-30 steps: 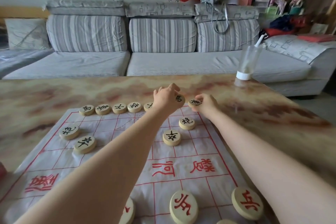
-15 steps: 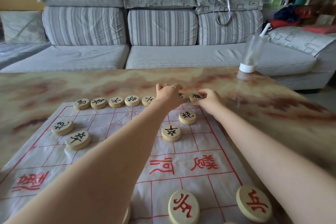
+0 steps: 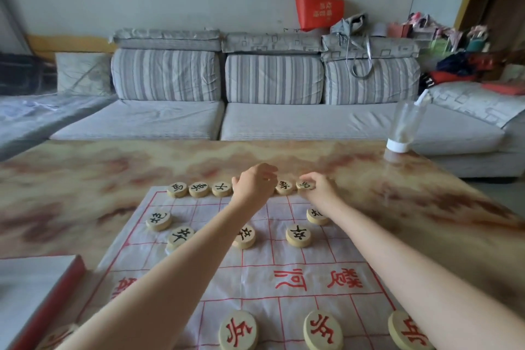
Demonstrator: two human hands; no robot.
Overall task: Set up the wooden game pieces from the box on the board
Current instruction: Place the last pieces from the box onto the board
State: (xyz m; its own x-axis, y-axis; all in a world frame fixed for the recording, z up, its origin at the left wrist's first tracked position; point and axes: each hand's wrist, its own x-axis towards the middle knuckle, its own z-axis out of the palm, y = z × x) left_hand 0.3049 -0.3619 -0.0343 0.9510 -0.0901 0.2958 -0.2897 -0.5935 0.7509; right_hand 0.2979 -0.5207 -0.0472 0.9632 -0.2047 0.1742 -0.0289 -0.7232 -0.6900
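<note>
Red-marked pieces (image 3: 238, 329): three wooden discs lying flat along the near edge of the board (image 3: 255, 273); well apart from one another
Box (image 3: 34, 293): just beside the board's near left corner; red-edged; partly cut off by the picture's edge
Board: white sheet with a red grid, flat on the marbled table (image 3: 71, 179); red characters run across its middle band
Middle pieces (image 3: 298, 235): five black-marked discs on the board's far half; two towards its left side, one partly under the left forearm, two towards its right side
Left hand (image 3: 252, 183): over the middle of the board's far edge; fingers curled downward; the back of the hand hides whether they grip anything
Right hand (image 3: 316, 189): at the board's far right corner; thumb and fingers pinch the end piece (image 3: 305, 185), the last disc on that edge
Far row (image 3: 199, 189): three black-marked discs side by side left of the left hand; one more between the two hands
Cup (image 3: 404, 125): beyond the board's far right corner, on the table; clear, white base, straw
Sofa (image 3: 272, 119): beyond the board, behind the table; grey, striped cushions; a red bag (image 3: 318, 8) on top
</note>
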